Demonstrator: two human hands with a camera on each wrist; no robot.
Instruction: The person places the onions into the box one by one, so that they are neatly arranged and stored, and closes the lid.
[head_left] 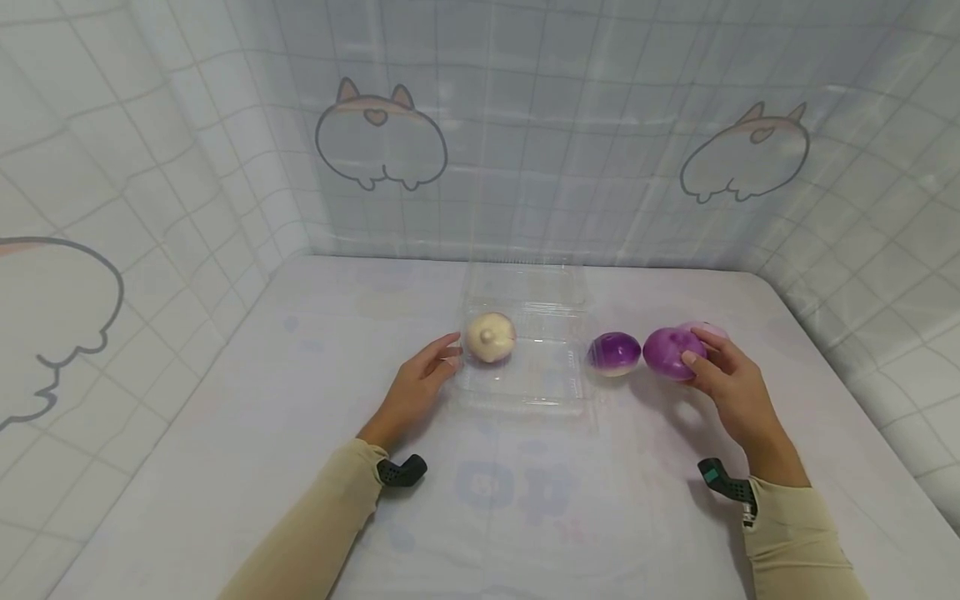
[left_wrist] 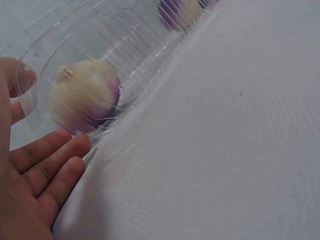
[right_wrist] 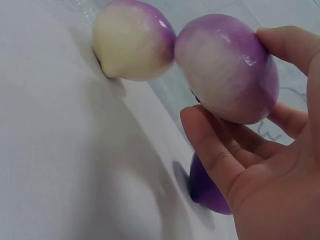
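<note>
A clear plastic clamshell box lies with its lid folded back toward the wall. Inside, at its left, sits a purple-and-white turnip, pale root end up. My left hand rests at the box's left side, its fingers extended along the plastic wall. In my right hand, thumb and fingers grip another purple-and-white turnip, raised over the table. Just left of it, a third turnip sits on the table against the box's right side.
Partly hidden behind my right hand, one more purple turnip lies on the table. A white cloth covers the tabletop. Sheets with a grid pattern and cartoon animals hang at the back and both sides.
</note>
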